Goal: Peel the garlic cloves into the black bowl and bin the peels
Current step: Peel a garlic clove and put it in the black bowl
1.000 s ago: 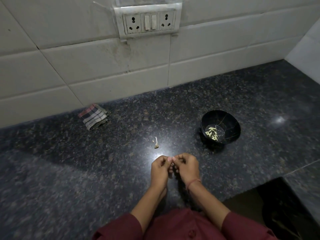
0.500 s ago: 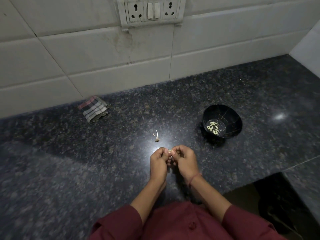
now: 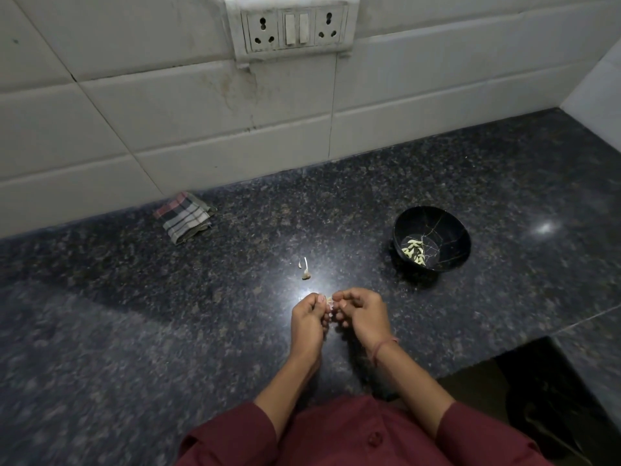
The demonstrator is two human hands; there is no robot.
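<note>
White tiled wall [image 3: 208, 105] behind, with stains, and a socket panel [image 3: 292, 26] with two switches high on it. Below, a dark speckled stone tabletop [image 3: 134, 314], shiny, with a bright spot of reflected light near the middle.

Both hands close together above the tabletop, near the front edge. Left hand [image 3: 307, 322] and right hand [image 3: 364, 316] curled, fingertips meeting. Between them a small pale garlic clove [image 3: 329, 300], pinched from both sides; fingers of both hands closed on it. Only a small part of the clove visible, so not possible to tell how much skin is on it. Thin reddish thread [image 3: 384, 346] around the right wrist. Dark red sleeves [image 3: 232, 432] at the bottom of the view.

Just beyond the hands, a few small pale garlic peels [image 3: 305, 268] lying on the tabletop, apart from the hands. Further to the right, well apart from the hands, the black bowl [image 3: 431, 243], upright, with thin light cracks across its inside. In its bottom a small heap of peeled cloves [image 3: 414, 252], pale yellow-green.

At the left, close to the wall, a folded checked cloth [image 3: 184, 220] lying flat. At the lower right, a dark opening [image 3: 537, 391] beside the edge of the tabletop; contents not clear.
</note>
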